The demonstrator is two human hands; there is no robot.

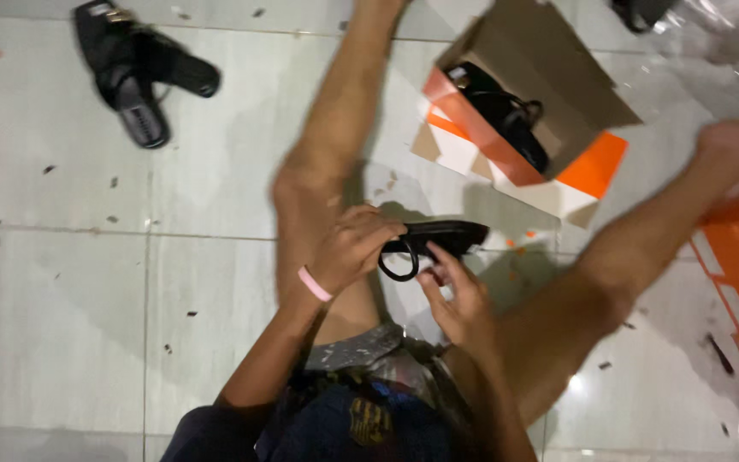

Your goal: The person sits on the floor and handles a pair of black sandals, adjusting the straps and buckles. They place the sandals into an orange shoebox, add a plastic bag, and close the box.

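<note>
Both hands grip one black sandal (442,235) above the tiled floor (62,282): the left hand (354,248), with a pink wristband (314,283), closes over its back end, while the right hand (459,301) pinches its looped strap (398,261). Beyond it lies an open shoebox (549,103) holding another black sandal (506,115). A pair of black sandals (134,68) lies near the floor's far left corner.

Open shoebox (549,85) blocks ahead; left floor (70,282) open.
</note>
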